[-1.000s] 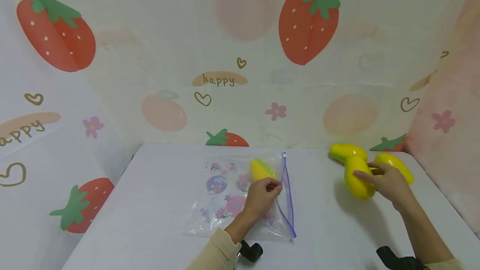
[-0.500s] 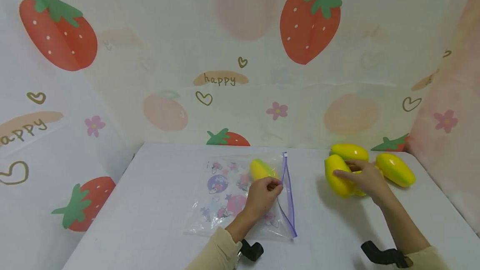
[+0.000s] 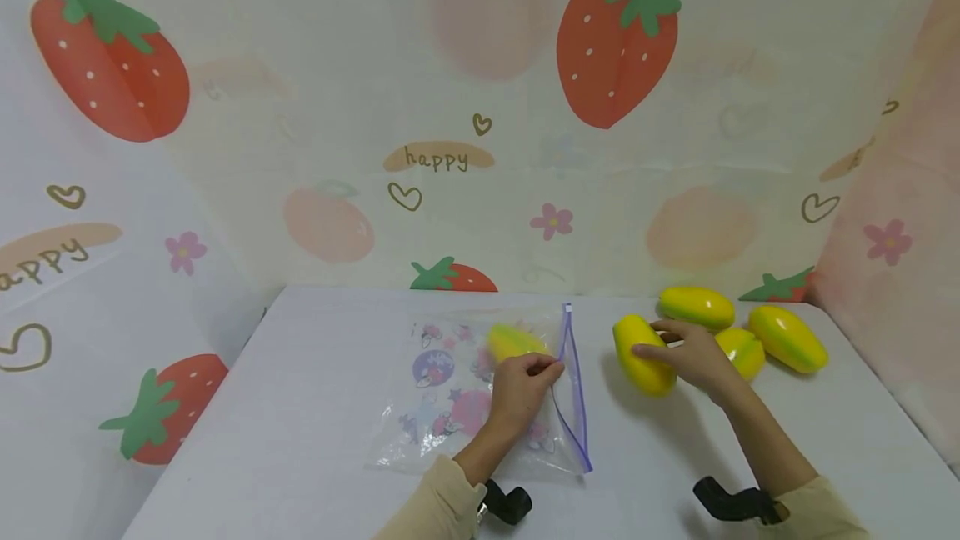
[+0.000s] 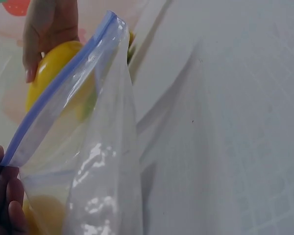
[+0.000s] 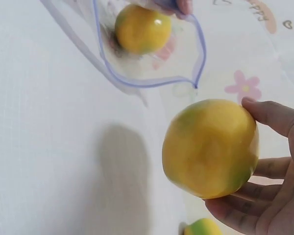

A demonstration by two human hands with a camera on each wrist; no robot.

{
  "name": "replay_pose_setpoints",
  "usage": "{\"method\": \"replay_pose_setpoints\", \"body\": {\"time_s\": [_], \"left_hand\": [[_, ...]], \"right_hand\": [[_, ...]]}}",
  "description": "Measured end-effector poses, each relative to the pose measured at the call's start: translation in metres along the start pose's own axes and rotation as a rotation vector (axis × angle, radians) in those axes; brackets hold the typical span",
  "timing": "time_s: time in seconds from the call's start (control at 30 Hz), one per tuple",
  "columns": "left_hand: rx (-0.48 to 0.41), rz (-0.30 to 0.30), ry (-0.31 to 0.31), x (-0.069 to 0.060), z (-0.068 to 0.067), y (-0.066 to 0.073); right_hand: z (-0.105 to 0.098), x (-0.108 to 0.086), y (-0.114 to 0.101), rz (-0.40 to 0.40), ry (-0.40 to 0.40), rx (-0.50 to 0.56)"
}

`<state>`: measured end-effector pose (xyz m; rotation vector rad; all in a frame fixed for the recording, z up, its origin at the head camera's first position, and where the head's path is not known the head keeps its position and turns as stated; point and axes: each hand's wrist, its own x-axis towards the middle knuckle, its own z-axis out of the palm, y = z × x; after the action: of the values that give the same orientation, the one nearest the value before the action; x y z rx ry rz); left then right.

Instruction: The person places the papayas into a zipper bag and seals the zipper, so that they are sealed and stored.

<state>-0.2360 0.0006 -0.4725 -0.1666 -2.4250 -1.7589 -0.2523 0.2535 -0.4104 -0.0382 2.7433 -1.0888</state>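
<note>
Where clear bag (image 3: 459,407) gapes, glossy fruit (image 3: 641,372), oblong

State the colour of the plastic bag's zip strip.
The zip strip is bluish purple, clearest in the left wrist view.

Left grip (image 3: 521,390) in a fingertip pinch, right grip (image 3: 695,358) wider, curved.
</note>
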Motion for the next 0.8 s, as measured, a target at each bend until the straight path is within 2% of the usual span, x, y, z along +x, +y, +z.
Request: {"method": "replay_pose_setpoints", "body": {"time_s": [0.5,0.8], "left_hand": [[-0.025,-0.031,-0.010,-0.001,-0.001,0.002],[-0.034,-0.024,-0.024,0.000,-0.004,0.005]], "right_hand": [[0.031,0.019,-0.013,-0.030,-0.041,-0.001],[0.047,0.026,-0.024,-0.075,-0.060,0.055]]}}
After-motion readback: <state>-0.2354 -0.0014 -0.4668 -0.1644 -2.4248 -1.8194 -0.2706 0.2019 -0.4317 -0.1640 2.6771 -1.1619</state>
